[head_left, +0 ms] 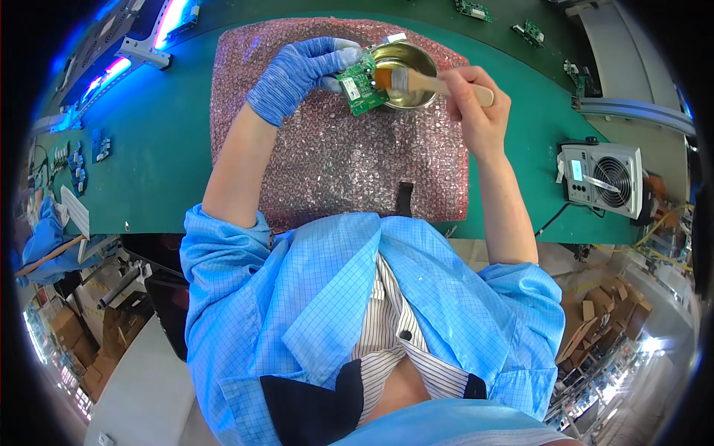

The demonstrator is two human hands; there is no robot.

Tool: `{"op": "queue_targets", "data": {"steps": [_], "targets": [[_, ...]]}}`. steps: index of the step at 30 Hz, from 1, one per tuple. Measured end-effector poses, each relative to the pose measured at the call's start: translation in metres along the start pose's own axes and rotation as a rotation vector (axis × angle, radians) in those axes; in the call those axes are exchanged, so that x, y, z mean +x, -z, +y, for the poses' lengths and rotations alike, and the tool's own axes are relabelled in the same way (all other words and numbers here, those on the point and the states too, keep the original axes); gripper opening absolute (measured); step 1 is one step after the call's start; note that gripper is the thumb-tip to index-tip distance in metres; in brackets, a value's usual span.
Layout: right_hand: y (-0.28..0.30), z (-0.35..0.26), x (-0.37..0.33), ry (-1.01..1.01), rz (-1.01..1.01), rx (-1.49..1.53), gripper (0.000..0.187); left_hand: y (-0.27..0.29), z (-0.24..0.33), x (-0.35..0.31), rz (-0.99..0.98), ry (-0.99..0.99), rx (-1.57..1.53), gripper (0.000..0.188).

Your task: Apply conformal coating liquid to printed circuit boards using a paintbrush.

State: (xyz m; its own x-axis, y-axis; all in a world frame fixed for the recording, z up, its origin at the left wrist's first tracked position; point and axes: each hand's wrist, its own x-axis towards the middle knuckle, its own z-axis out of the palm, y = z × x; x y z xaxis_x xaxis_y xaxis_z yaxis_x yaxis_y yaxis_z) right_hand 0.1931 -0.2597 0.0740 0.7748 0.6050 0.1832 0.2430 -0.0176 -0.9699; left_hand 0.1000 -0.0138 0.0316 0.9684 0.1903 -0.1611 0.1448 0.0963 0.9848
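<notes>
Seen from above, a person in a light blue checked smock works at a green bench point(163, 156); a sheet of pink bubble wrap point(342, 163) covers the bench in front of them; the left hand point(297, 74), in a blue knitted glove, is closed around the edge of a small green circuit board point(361, 83), holding it tilted just over the near rim of a round metal bowl point(405, 70) that stands on the far part of the wrap; the bare right hand point(476, 100) pinches the pale wooden handle of a flat paintbrush point(416, 80), fingers curled tight around it; the brush's bristles lie across the board's right edge, above the bowl's shiny inside, which seems to hold a clear liquid; a small black strip point(404, 199) lies on the near edge of the wrap; to the right, well apart from the hands, a grey box with a round fan grille point(602, 178) sits on the bench; more small green circuit boards point(529, 31) lie along the far bench edge and at far left.
</notes>
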Motion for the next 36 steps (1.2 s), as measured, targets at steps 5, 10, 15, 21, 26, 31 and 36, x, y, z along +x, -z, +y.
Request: {"op": "queue_targets", "data": {"steps": [5,10,15,21,26,31,36], "targets": [[-0.009,0.013,-0.001,-0.031,-0.042,0.035,0.019,0.002,-0.001,0.001,0.024,-0.023,-0.014,0.038],[-0.011,0.018,-0.016,-0.096,-0.072,0.016,0.019,0.007,-0.003,-0.001,0.098,-0.049,-0.102,0.035],[-0.023,0.018,-0.018,-0.059,0.221,0.098,0.017,-0.001,-0.003,-0.004,0.166,-0.081,-0.234,0.032],[-0.037,0.016,-0.026,-0.114,0.133,0.132,0.016,0.0,-0.007,-0.003,0.288,-0.139,-0.351,0.031],[-0.036,0.015,-0.011,-0.027,0.269,0.137,0.018,-0.001,-0.011,0.001,0.339,-0.15,-0.344,0.029],[-0.049,0.014,-0.019,-0.135,0.154,0.12,0.019,0.001,-0.013,0.007,0.362,-0.177,-0.352,0.029],[-0.049,0.015,-0.018,-0.164,0.199,0.138,0.016,0.017,-0.015,0.027,0.417,-0.181,-0.436,0.024]]}}
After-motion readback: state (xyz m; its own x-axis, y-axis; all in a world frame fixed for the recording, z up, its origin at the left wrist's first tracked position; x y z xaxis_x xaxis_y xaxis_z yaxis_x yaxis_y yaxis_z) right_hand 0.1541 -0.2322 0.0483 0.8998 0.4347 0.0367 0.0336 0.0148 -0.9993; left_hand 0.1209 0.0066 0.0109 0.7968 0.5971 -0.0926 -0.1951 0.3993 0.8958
